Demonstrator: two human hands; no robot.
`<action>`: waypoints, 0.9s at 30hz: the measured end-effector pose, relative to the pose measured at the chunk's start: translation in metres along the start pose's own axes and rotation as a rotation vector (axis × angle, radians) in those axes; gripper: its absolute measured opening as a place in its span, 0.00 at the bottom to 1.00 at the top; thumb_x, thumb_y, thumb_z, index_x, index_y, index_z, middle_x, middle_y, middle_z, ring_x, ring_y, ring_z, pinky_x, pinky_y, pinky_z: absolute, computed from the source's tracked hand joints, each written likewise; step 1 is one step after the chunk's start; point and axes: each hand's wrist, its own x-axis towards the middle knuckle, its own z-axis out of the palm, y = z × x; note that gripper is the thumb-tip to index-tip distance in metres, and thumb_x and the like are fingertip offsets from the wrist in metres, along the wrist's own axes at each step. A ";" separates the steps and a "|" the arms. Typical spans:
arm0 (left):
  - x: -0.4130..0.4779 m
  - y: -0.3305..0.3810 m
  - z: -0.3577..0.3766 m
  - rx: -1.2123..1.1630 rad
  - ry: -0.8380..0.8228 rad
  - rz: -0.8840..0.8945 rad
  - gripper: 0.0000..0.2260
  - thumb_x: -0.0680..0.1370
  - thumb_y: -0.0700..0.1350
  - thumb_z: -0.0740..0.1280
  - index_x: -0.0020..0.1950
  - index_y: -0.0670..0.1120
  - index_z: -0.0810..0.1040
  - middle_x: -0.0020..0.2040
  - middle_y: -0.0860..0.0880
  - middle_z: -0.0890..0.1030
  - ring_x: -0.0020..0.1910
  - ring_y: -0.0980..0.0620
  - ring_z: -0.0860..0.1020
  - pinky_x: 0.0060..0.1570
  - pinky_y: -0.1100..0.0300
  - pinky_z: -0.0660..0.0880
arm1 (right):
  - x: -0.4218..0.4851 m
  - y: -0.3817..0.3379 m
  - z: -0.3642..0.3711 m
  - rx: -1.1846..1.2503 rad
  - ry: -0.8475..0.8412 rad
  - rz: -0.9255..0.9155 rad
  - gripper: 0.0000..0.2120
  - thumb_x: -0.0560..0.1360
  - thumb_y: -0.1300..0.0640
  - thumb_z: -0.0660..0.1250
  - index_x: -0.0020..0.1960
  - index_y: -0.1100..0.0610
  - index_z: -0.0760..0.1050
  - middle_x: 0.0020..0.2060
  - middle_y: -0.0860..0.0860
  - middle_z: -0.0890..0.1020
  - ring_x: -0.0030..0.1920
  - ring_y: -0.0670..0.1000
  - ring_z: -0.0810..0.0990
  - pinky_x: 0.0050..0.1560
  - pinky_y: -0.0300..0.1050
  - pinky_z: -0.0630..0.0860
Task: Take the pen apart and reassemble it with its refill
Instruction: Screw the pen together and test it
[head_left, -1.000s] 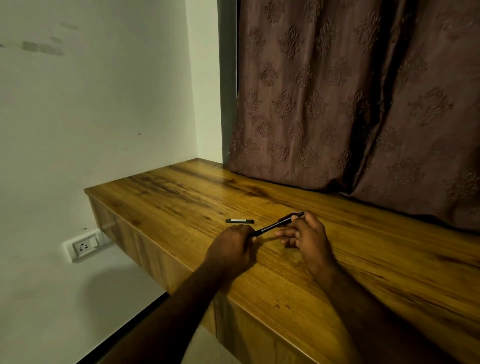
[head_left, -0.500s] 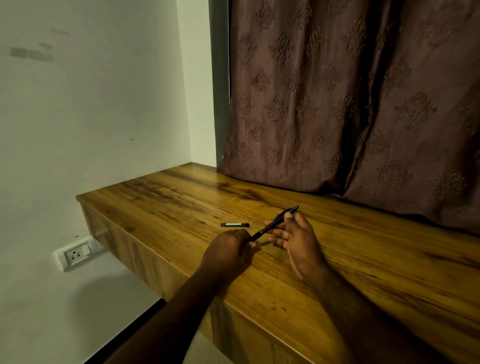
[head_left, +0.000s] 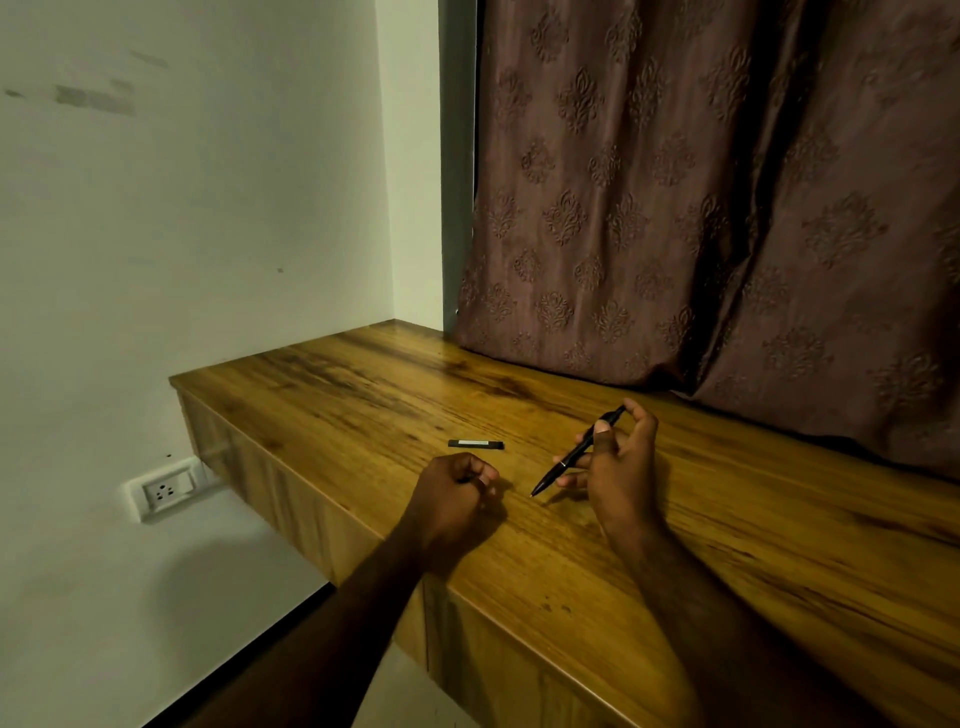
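My right hand (head_left: 621, 467) grips a slim black pen (head_left: 571, 457) by its upper half, thumb pressed along the barrel. The pen slants, clip end up near my fingertips and pointed tip down-left, just above the wooden table (head_left: 727, 519). My left hand (head_left: 454, 491) rests on the table to the left of the tip, fingers curled into a fist and a short gap away from the pen. I see nothing clearly held in it. A short black pen part with a pale label (head_left: 475, 443) lies flat on the table just beyond my left hand.
A brown patterned curtain (head_left: 701, 208) hangs down onto the table's back edge. A white wall (head_left: 208, 208) closes the left side, with a socket (head_left: 163, 490) below the tabletop. The table's front edge runs diagonally under my forearms.
My left hand has let go of the pen's tip end and drawn back to the left as a fist. The pen now stays in my right hand alone, tilted more steeply.
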 end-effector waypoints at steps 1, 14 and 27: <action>-0.003 0.002 0.002 0.005 0.006 0.000 0.11 0.74 0.25 0.57 0.39 0.36 0.75 0.32 0.41 0.73 0.27 0.53 0.70 0.31 0.60 0.68 | 0.000 0.000 0.000 0.001 -0.002 -0.006 0.22 0.82 0.61 0.56 0.72 0.46 0.57 0.47 0.55 0.79 0.31 0.50 0.85 0.23 0.43 0.77; 0.008 0.009 0.011 0.306 0.218 -0.039 0.11 0.77 0.34 0.57 0.40 0.38 0.77 0.31 0.46 0.76 0.29 0.51 0.75 0.26 0.63 0.72 | 0.005 0.007 -0.003 -0.095 -0.050 -0.072 0.36 0.76 0.68 0.66 0.74 0.44 0.56 0.49 0.58 0.80 0.38 0.54 0.84 0.33 0.46 0.79; -0.005 0.009 0.016 0.319 0.079 0.144 0.28 0.81 0.55 0.56 0.46 0.29 0.77 0.34 0.41 0.76 0.24 0.58 0.74 0.24 0.68 0.70 | 0.008 0.006 -0.007 -0.100 -0.050 -0.142 0.35 0.76 0.68 0.65 0.75 0.46 0.57 0.40 0.58 0.81 0.35 0.51 0.83 0.31 0.40 0.77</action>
